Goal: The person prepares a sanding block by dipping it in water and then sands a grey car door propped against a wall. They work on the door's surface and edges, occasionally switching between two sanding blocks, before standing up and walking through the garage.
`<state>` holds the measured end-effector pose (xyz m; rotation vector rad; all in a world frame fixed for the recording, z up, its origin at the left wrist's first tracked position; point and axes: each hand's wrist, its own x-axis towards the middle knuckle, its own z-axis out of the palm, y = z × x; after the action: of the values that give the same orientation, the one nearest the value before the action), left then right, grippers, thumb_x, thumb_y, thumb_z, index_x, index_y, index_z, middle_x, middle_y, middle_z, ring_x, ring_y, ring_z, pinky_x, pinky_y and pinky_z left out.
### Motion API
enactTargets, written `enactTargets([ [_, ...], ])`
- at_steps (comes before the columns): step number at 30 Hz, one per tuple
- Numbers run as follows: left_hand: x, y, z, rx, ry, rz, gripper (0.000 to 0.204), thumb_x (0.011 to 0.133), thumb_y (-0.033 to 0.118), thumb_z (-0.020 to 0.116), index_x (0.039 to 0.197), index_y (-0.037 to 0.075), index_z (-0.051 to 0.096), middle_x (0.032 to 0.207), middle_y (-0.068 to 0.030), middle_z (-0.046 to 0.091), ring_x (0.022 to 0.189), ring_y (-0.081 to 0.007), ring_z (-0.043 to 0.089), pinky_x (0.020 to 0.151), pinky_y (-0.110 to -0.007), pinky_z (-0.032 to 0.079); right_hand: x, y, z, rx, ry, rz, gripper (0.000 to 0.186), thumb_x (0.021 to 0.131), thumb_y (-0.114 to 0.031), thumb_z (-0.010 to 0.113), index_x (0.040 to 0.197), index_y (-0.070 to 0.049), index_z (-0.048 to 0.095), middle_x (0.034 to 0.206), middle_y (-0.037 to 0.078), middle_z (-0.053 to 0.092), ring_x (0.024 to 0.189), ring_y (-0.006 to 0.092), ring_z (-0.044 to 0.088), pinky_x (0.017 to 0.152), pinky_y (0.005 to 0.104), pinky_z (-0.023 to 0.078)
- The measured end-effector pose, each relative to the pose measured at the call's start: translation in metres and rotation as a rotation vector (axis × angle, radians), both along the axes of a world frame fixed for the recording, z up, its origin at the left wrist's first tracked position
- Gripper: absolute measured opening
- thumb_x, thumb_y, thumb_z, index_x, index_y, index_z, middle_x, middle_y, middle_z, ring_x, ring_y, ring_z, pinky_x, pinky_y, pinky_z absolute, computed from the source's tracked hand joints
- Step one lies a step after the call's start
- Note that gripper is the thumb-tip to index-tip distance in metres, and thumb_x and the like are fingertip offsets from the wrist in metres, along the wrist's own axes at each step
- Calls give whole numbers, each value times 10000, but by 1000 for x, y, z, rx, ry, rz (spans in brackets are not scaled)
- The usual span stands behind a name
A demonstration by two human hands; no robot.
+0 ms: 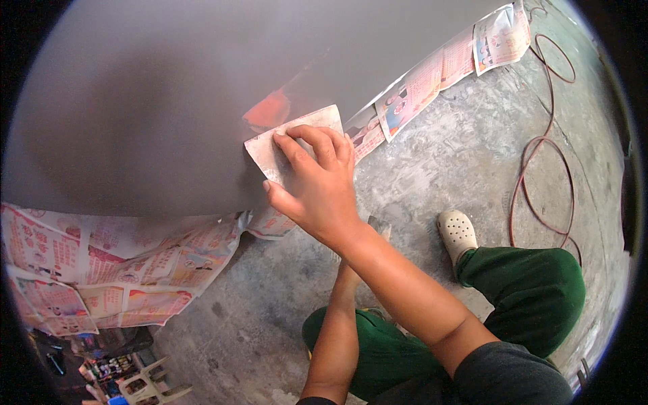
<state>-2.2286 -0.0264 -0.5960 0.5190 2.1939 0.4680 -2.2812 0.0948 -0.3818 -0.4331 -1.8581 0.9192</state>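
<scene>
My right hand presses a pale, square sanding sheet against a large grey panel, fingers curved over the sheet and thumb at its left edge. Just above the sheet, a red-orange patch shows through the grey. My left hand is low behind my right wrist; its fingers are hidden, and a small greyish shape shows there that I cannot make out. Printed newspaper sheets line the panel's lower edges, with more hanging at the left.
My bent green-trousered legs and a beige clog are on the mottled concrete floor. A reddish hose lies in loops at the right. At the lower left are a beige plastic stool and assorted small items.
</scene>
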Motion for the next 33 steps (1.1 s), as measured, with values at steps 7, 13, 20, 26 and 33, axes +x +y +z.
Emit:
enactTargets([
  [7, -2, -1, -3, 6, 11, 15, 616, 917, 298, 632, 1413, -28, 467, 1309, -295, 596, 1242, -403, 571, 1052, -469, 426, -2, 11, 11, -5, 38, -32, 576, 708, -303, 776, 1237, -116, 647, 1282, 62, 551, 1233, 329, 467, 1055, 675, 301],
  [13, -4, 7, 6, 12, 12, -8, 623, 920, 298, 631, 1423, -27, 459, 1315, -297, 595, 1249, -408, 570, 1057, -471, 424, 12, -5, 9, 14, -115, 92, 563, 718, -300, 762, 1233, -102, 649, 1281, 66, 561, 1236, 331, 469, 1053, 654, 304],
  [20, -6, 10, 7, 20, 15, -9, 631, 924, 297, 631, 1434, -26, 449, 1323, -299, 594, 1258, -414, 569, 1062, -474, 422, 17, -8, 37, -358, 74, 15, 571, 763, -263, 773, 1258, -23, 620, 1295, 139, 533, 1227, 352, 459, 1072, 476, 355],
  [26, -3, 9, 5, 22, -4, -18, 638, 927, 297, 630, 1444, -26, 441, 1329, -300, 593, 1265, -419, 568, 1067, -476, 420, 8, -3, 57, -331, 37, -42, 593, 793, -266, 765, 1292, 7, 598, 1324, 161, 497, 1242, 362, 437, 1069, 467, 364],
  [33, 3, 6, 22, 26, 84, -48, 650, 911, 282, 650, 1444, -26, 442, 1288, -305, 619, 1223, -443, 594, 1043, -479, 443, 3, -4, 67, -535, 111, -15, 570, 831, -275, 740, 1309, 0, 597, 1283, 167, 504, 1202, 356, 454, 1052, 463, 383],
])
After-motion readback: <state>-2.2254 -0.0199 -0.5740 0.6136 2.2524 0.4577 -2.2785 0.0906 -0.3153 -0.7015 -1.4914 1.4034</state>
